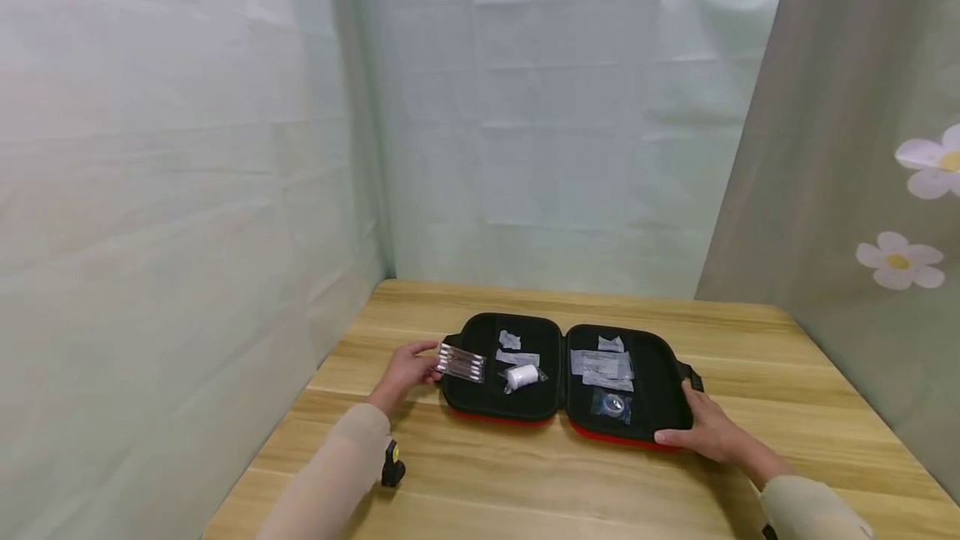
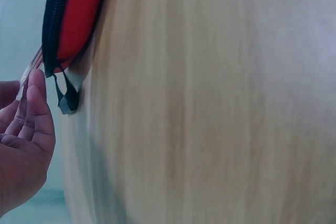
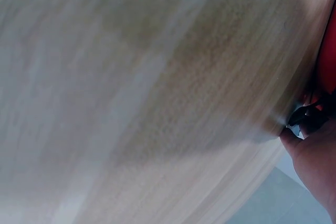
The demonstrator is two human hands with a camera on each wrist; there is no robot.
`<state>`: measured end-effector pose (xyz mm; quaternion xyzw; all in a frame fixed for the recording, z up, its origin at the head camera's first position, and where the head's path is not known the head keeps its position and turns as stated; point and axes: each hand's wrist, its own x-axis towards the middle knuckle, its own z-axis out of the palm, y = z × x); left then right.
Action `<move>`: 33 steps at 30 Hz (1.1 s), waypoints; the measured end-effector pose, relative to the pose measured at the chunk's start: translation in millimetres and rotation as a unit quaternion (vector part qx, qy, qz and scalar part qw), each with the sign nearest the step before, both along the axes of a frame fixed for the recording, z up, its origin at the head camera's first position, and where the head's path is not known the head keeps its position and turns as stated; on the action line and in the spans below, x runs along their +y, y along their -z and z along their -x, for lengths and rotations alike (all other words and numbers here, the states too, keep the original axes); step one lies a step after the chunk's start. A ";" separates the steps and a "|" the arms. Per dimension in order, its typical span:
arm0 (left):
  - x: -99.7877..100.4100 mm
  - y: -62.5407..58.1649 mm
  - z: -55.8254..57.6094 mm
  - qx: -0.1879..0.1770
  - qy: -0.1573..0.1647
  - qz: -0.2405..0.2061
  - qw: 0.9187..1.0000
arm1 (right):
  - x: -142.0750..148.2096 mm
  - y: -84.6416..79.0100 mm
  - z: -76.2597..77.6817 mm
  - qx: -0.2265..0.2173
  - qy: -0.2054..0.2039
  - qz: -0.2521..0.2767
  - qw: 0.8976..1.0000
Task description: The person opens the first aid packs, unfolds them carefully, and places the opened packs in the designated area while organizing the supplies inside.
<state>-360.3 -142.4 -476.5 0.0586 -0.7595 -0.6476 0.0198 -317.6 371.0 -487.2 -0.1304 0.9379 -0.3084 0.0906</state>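
A black-lined case [image 1: 468,403] with a red outside lies unfolded flat on the table. Over its left half, my left hand [image 1: 408,372] pinches one end of a clear pack of cotton swabs [image 1: 461,362]. In the left wrist view, the fingers and thumb of the left hand [image 2: 26,129] meet on the pack's edge, beside the case's zipped red side [image 2: 81,17]. My right hand [image 1: 708,430] rests spread on the case's right front corner, by the black handle [image 1: 690,375]. The right wrist view shows that hand [image 3: 315,158] only partly.
A bandage roll in clear wrap [image 1: 521,376] and small white packets [image 1: 517,357] lie in the left half. In the right half are several flat packets [image 1: 603,365] and a wrapped tape roll [image 1: 613,405]. Curtains [image 1: 555,148] enclose the wooden table [image 1: 525,482].
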 end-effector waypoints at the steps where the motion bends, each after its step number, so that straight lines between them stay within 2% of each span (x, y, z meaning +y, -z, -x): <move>1: 1.1 0.9 0.7 0.001 0.001 0.004 1.000 | 0.2 0.5 -0.2 0.002 0.000 0.001 1.000; 10: 5.8 5.1 5.8 0.007 -0.008 0.025 1.000 | 1.8 2.5 1.9 -0.003 0.000 -0.004 1.000; 14: 7.7 4.5 6.0 0.018 -0.011 0.056 0.998 | 2.6 2.9 2.2 0.004 -0.002 -0.006 1.000; 22: 9.8 6.8 7.9 0.035 -0.048 0.113 0.992 | 1.7 3.8 3.1 0.004 -0.004 0.002 1.000; 31: 17.0 1.6 9.3 0.031 -0.047 0.096 0.994 | 2.0 2.8 3.0 0.001 -0.001 -0.013 1.000; 33: 19.2 1.0 9.8 0.039 -0.044 0.113 0.992 | 2.7 3.2 2.9 0.000 -0.001 -0.015 1.000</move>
